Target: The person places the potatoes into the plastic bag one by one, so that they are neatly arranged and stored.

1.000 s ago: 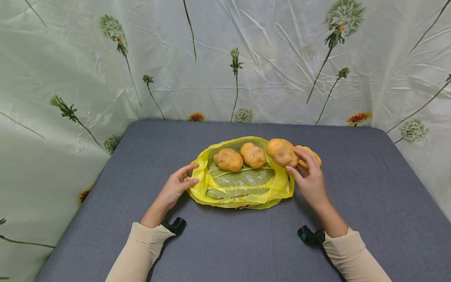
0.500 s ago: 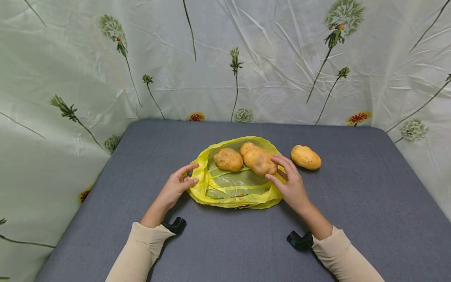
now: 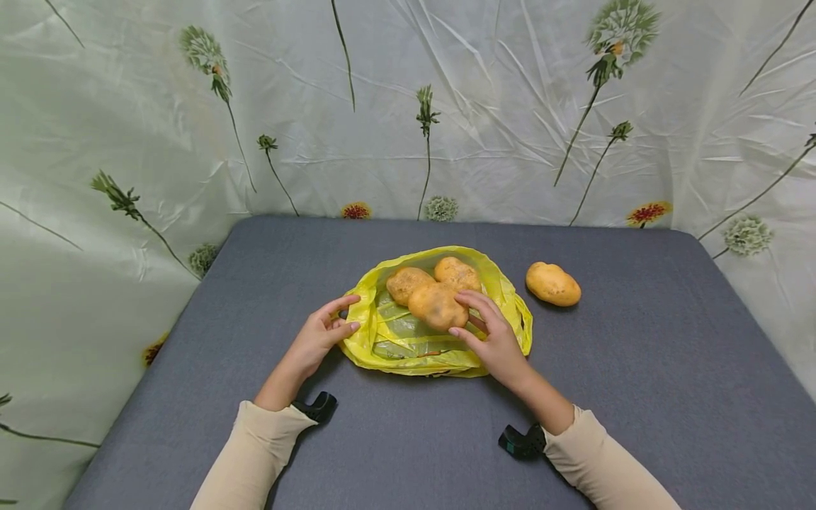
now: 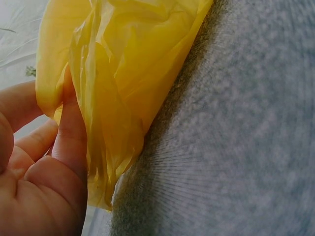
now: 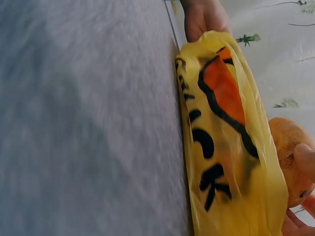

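Observation:
A yellow plastic bag (image 3: pixel 503 343) lies on the table with its mouth spread wide, and two potatoes (image 3: pixel 403 283) (image 3: pixel 457 272) rest inside toward its far side. My left hand (image 3: pixel 319 336) pinches the bag's left edge; in the left wrist view the thumb and fingers (image 4: pixel 71 132) hold its folded film. My right hand (image 3: pixel 500 347) grips a third potato (image 3: pixel 436 306) between thumb and fingers over the bag's mouth. This potato overlaps the two others in the head view. From the right wrist view, it shows (image 5: pixel 288 157) just past the bag's printed side.
Another potato (image 3: pixel 553 285) lies on the grey cloth-covered table (image 3: pixel 408 453), right of the bag. A pale curtain (image 3: pixel 510 106) printed with flowers hangs behind the table and along its sides. Black wrist mounts (image 3: pixel 319 409) sit below both hands.
My right hand has carried its potato leftward from beside the bag's right rim to over the bag's middle. The lone potato on the right is now uncovered. My left hand stays put.

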A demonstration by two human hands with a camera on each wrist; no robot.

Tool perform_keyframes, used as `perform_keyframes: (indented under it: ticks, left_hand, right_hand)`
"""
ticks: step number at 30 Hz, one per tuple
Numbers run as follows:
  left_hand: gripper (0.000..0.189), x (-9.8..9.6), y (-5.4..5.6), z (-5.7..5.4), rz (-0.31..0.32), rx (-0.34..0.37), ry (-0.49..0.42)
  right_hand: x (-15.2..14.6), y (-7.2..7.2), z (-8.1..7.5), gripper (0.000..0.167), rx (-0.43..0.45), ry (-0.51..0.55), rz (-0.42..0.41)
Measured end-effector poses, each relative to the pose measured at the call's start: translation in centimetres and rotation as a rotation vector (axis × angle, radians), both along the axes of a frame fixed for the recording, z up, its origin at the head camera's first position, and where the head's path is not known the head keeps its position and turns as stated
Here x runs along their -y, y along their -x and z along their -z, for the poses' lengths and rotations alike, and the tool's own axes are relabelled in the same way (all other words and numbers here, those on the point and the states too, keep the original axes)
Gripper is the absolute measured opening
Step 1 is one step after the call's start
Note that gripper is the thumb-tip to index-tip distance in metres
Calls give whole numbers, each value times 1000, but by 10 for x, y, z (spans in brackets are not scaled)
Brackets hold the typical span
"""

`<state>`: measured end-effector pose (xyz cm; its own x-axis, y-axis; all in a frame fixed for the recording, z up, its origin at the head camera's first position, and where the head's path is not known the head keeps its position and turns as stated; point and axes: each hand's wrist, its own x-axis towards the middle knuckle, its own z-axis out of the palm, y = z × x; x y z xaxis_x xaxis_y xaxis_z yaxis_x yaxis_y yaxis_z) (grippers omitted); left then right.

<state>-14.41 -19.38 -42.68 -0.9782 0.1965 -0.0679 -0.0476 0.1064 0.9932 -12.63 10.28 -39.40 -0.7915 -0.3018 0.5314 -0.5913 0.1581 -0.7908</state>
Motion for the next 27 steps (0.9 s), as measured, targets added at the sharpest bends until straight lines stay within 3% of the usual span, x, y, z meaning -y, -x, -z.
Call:
perform_keyframes:
  ticks: [18, 27]
  left_hand:
    - [50, 0, 0, 1, 5, -10, -2]
    - [50, 0, 0, 1, 8, -5, -6]
  right_hand:
    - [27, 7, 10, 43, 201, -26, -170]
    - [37, 9, 9, 42, 274, -95, -197]
